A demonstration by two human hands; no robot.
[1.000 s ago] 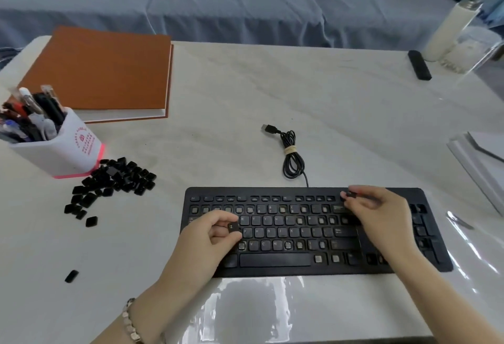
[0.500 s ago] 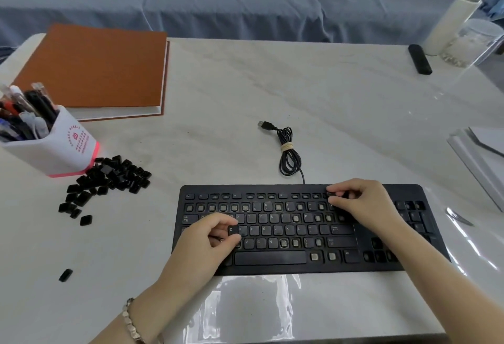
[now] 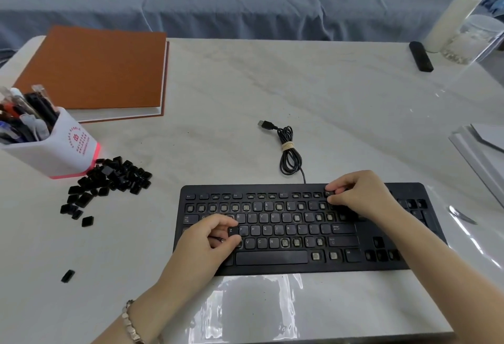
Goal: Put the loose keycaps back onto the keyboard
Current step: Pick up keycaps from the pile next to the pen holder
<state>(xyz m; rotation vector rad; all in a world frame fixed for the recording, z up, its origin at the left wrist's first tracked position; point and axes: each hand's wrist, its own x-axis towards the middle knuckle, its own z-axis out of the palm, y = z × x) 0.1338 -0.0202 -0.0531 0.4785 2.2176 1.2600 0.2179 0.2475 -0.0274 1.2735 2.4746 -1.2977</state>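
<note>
A black keyboard (image 3: pixel 272 267) lies at the table's near edge, with many bare switch posts among its keys. My left hand (image 3: pixel 207 242) hovers over its left side and pinches a black Z keycap (image 3: pixel 231 230) between thumb and forefinger. My right hand (image 3: pixel 360 196) rests at the top row's right part, its thumb and forefinger pinching a small function keycap (image 3: pixel 328 193). A heap of loose black keycaps (image 3: pixel 109 180) lies left of the keyboard. One stray keycap (image 3: pixel 67 276) sits alone nearer the front.
A white pen holder (image 3: pixel 54 150) full of pens stands beside the heap. Behind it lies a brown folder (image 3: pixel 95 70). The keyboard's coiled USB cable (image 3: pixel 289 152) lies behind the keyboard. A white bottle (image 3: pixel 452 16), a clear jar (image 3: pixel 474 40) and a black remote (image 3: pixel 421 56) sit far right.
My right hand has slid left along the top row with its small keycap. My left hand has stayed over the keyboard's left side, holding the Z keycap.
</note>
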